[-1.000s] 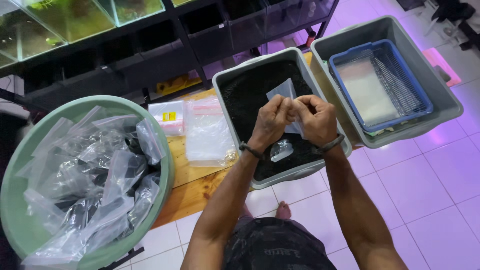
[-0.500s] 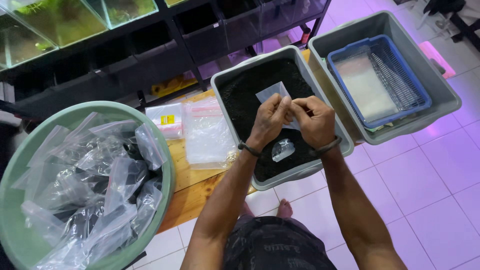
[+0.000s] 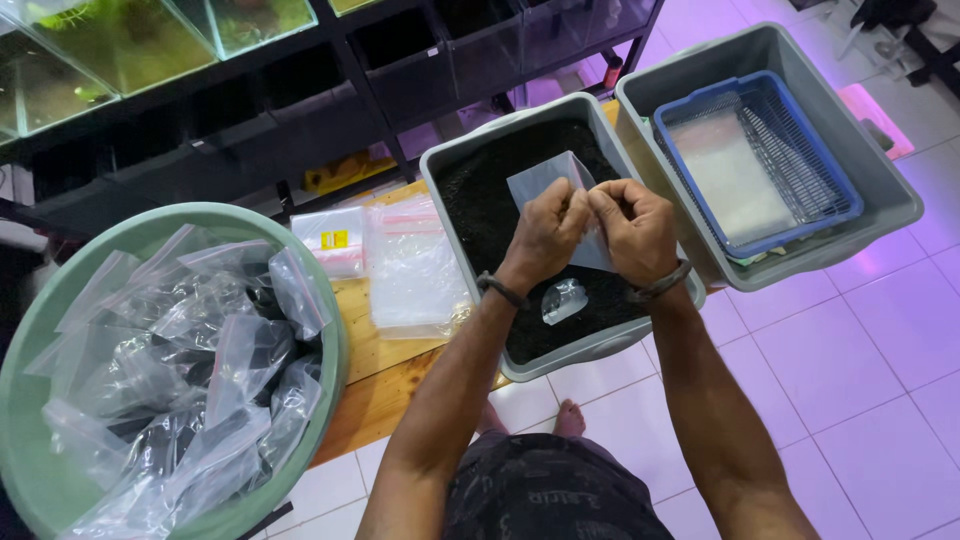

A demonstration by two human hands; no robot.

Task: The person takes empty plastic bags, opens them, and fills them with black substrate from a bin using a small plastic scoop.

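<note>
Since a second ago the hands are staying put over the dark tub; the small bag between them is standing a little taller, its upper corner lifting clear of the knuckles.

Largest first. Green basin (image 3: 30,470) at the left is sitting heaped with clear plastic bags (image 3: 190,370), many holding something dark, apparently parked within easy reach. Two grey tubs are lying side by side on the far side: the near grey tub (image 3: 445,215) is filled with dark granular material, the far grey tub (image 3: 880,190) is carrying a blue basket (image 3: 790,160) nested inside it. Wooden table (image 3: 385,385) between basin and tubs is bearing a flat stack of empty zip bags (image 3: 415,270), laid out as a supply just beside the dark tub.

Smaller: left hand (image 3: 545,235) and right hand (image 3: 635,230) are meeting above the dark fill, knuckles nearly touching. Fingers of both are curling closed, pinching the edge of a small clear bag (image 3: 545,180), each hand gripping one side, seemingly working at its mouth. Held over the tub, so any spill would be landing back in the fill.

Smallest: a crumpled clear piece (image 3: 565,300) is lying on the dark surface below the wrists, loose, untouched.
</note>
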